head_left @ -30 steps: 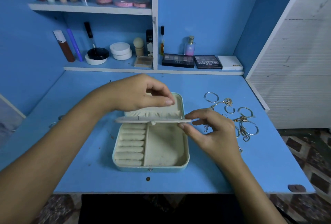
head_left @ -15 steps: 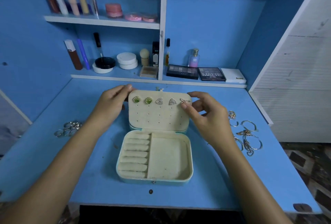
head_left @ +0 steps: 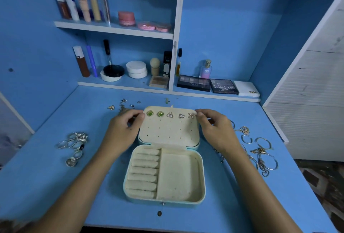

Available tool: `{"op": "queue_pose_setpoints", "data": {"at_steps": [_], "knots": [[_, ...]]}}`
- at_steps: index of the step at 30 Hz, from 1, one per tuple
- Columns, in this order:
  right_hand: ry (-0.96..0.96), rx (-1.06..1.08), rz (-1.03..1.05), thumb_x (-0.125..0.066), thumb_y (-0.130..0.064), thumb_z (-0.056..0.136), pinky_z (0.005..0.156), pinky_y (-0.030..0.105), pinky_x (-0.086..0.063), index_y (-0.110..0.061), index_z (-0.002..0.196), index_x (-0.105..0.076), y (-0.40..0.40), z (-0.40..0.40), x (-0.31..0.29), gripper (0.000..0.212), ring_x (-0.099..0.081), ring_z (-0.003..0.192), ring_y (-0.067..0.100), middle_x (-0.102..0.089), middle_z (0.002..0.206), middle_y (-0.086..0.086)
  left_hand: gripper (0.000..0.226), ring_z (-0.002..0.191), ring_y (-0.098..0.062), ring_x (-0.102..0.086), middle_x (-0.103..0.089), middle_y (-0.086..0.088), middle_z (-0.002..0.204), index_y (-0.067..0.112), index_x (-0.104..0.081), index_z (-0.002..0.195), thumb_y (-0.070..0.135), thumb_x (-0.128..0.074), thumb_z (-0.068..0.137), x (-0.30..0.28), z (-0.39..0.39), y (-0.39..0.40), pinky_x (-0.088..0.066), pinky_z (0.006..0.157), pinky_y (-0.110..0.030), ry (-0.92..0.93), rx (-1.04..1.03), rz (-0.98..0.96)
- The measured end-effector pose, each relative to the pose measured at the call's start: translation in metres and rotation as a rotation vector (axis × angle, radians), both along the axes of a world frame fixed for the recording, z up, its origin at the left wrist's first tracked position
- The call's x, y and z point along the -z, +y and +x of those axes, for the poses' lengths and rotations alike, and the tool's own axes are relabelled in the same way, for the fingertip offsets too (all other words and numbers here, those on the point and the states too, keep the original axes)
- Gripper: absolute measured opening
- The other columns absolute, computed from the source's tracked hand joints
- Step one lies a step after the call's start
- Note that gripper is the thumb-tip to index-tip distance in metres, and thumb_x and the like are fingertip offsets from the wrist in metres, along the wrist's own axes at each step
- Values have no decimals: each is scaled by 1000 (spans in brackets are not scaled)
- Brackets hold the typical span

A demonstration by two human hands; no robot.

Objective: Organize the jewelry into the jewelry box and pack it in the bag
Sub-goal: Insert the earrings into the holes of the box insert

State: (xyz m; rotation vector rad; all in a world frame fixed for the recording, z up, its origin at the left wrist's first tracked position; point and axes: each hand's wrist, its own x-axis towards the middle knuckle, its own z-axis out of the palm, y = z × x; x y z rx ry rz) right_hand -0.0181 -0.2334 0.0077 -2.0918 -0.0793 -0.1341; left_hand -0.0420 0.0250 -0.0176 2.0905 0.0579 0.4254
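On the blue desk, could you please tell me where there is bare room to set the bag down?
Bare desk lies between the heap of silver rings and the open pale-teal jewelry box, and along the front edge. The right side is crowded with gold bangles and chains; small loose earrings litter the back left, behind the left hand.

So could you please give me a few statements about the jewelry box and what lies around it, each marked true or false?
1. Five earrings sit in the top row of the box's earring panel. True.
2. The ring rolls in the jewelry box each hold a ring. False: they are bare; the rings lie on the table beside the left hand.
3. The bracelets lie on the table, on the right hand side. True.
4. The box's lid is closed. False: it lies open.
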Motion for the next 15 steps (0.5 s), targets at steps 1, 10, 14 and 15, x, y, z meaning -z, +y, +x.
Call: {"op": "queue_pose_setpoints", "data": {"at_steps": [1, 10, 14, 15], "knots": [[23, 3, -10, -52, -30, 100, 62, 6, -40, -28, 109, -72, 1, 1, 1, 22, -59, 79, 0, -68, 100, -10, 15, 88, 2, -59, -66, 14, 98, 19, -72, 105, 24, -61, 96, 2, 1, -1, -43, 74, -10, -20, -7, 41], [94, 6, -127, -45, -11, 93, 47, 11, -41, -24, 102, -74, 2, 8, -1, 34, -54, 54, 8, -70, 89, -6, 13, 81, -1, -55, -60, 9, 91, 17, -72, 99, 22, -61, 95, 6, 2, -2, -36, 68, -8, -37, -38, 205], [92, -10, -183, -47, -11, 94, 54, 14, -43, -20, 107, -74, 4, 16, -3, 31, -59, 65, 14, -69, 95, -4, 12, 81, 0, -55, -60, 10, 90, 17, -72, 98, 22, -61, 95, 5, 1, -2, -35, 67, -8, -37, -37, 188], [80, -11, -190, -49, -12, 94, 56, 15, -43, -20, 108, -73, 6, 19, -5, 30, -60, 67, 15, -69, 96, -3, 12, 81, 0, -55, -61, 10, 90, 17, -72, 98, 22, -61, 95, 5, 1, -3, -36, 67, -8, -38, -34, 186]]}}
